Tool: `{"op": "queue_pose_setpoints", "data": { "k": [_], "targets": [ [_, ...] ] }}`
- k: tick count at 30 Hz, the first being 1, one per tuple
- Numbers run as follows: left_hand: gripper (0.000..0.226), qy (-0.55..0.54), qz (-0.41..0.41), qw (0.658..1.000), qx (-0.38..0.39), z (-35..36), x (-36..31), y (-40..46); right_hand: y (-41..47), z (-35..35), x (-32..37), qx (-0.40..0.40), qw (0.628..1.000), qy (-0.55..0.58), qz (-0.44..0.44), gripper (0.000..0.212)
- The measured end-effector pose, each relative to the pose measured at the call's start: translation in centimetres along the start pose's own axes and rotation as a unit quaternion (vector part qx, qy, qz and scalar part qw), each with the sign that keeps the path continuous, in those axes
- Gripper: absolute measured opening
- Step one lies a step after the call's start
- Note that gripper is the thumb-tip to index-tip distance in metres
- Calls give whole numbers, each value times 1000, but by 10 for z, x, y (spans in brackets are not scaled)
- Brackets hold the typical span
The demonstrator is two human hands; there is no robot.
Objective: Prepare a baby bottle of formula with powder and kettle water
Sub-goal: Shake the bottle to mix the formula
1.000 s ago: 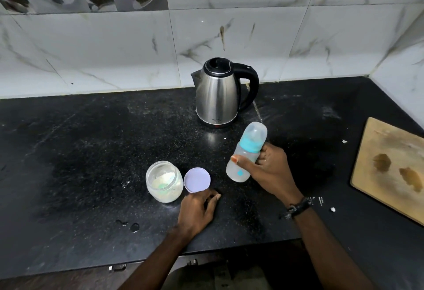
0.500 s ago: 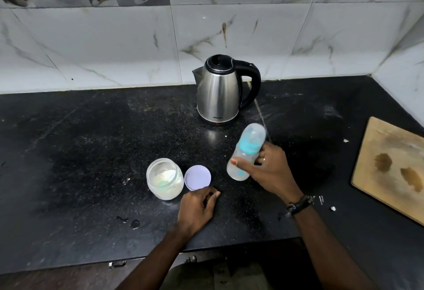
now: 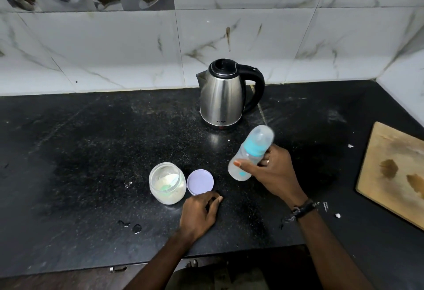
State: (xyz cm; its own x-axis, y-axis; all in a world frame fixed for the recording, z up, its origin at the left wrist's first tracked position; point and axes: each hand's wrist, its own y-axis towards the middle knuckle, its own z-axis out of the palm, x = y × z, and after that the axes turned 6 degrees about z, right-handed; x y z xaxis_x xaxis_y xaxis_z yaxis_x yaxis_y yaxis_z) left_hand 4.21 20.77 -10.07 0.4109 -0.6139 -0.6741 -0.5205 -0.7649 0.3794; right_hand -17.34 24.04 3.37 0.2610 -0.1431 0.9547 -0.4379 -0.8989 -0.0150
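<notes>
My right hand [image 3: 274, 172] grips a clear baby bottle [image 3: 251, 153] with a teal collar and a clear cap, held tilted above the black counter [image 3: 91, 152] with its top slightly blurred. A whitish liquid fills its lower part. An open glass jar of white powder [image 3: 167, 183] with a green scoop inside stands left of centre. Its lilac lid [image 3: 200, 182] lies flat beside it. My left hand [image 3: 200, 215] rests on the counter just below the lid, fingers loosely curled, holding nothing. A steel kettle [image 3: 223, 97] with a black handle stands at the back.
A wooden cutting board [image 3: 394, 175] with brown stains lies at the right edge. Small water drops [image 3: 133, 226] and white crumbs dot the counter. A marble-tiled wall [image 3: 114, 48] runs behind and turns the right corner. The counter's front edge is close to my body.
The bottle's top has shifted slightly in my right hand's grip and shows motion blur. My left hand has stayed in place by the lid.
</notes>
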Motion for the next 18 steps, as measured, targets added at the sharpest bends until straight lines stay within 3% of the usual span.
{"op": "queue_pose_setpoints", "data": {
  "k": [2, 5, 9, 12, 16, 18],
  "targets": [
    [19, -1, -5, 1000, 3, 0, 0, 0, 0, -1, 3, 25, 999, -9, 30, 57],
    [15, -5, -4, 1000, 2, -1, 1, 0, -2, 2, -3, 14, 1000, -15, -9, 45],
    [14, -4, -10, 1000, -1, -1, -2, 1, 1, 0, 7, 31, 999, -23, 22, 57],
    [16, -12, -8, 1000, -4, -2, -2, 0, 1, 1, 4, 15, 1000, -8, 1, 41],
    [16, -5, -9, 1000, -2, -2, -2, 0, 3, -2, 9, 17, 999, -30, 22, 53],
    [19, -8, -3, 1000, -5, -2, -2, 0, 2, -1, 4, 24, 999, -15, 20, 49]
  ]
}}
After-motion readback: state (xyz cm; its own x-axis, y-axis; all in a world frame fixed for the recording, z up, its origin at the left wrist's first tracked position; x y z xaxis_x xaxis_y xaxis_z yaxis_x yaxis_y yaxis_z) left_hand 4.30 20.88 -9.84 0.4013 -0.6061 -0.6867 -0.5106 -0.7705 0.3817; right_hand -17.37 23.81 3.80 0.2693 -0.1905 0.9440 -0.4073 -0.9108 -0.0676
